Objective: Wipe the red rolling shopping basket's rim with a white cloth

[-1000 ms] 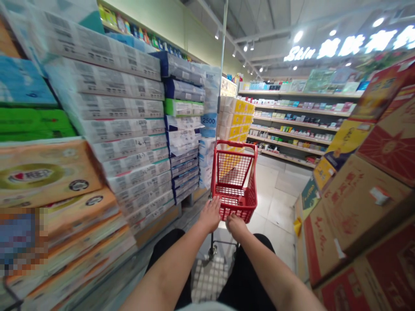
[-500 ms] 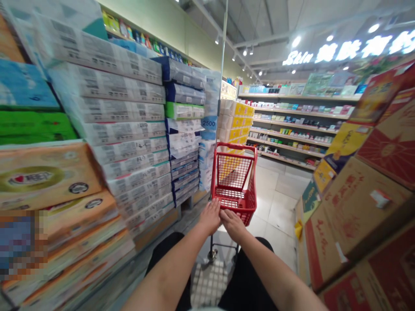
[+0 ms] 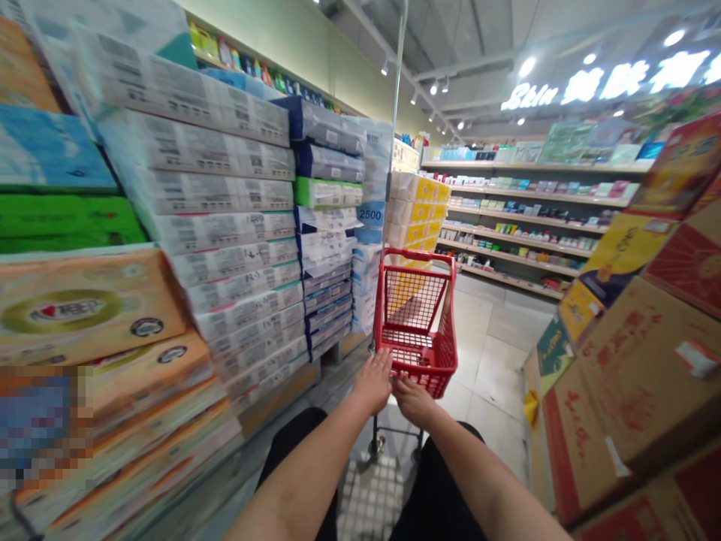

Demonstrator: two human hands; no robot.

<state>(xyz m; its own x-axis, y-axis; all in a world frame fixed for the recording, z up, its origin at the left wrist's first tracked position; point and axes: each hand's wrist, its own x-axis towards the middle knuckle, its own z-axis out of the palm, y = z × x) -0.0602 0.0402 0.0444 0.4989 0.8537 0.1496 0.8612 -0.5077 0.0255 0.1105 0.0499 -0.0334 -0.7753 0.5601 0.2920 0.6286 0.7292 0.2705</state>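
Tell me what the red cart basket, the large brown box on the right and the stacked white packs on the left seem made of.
Red cart basket: probably molded plastic, slightly glossy, judging by its grid walls and solid color.
Brown box: apparently cardboard, matte, given its flat brown panels with red print.
White packs: seemingly plastic film, somewhat shiny, from the wrinkles and highlights; contents hidden.

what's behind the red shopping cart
Beyond the red shopping cart is a stack of white-and-yellow packs, with pale floor tiles to the right. Some yellow shows through the cart's mesh; the stack's base is covered by the cart, so what it stands on can't be seen.
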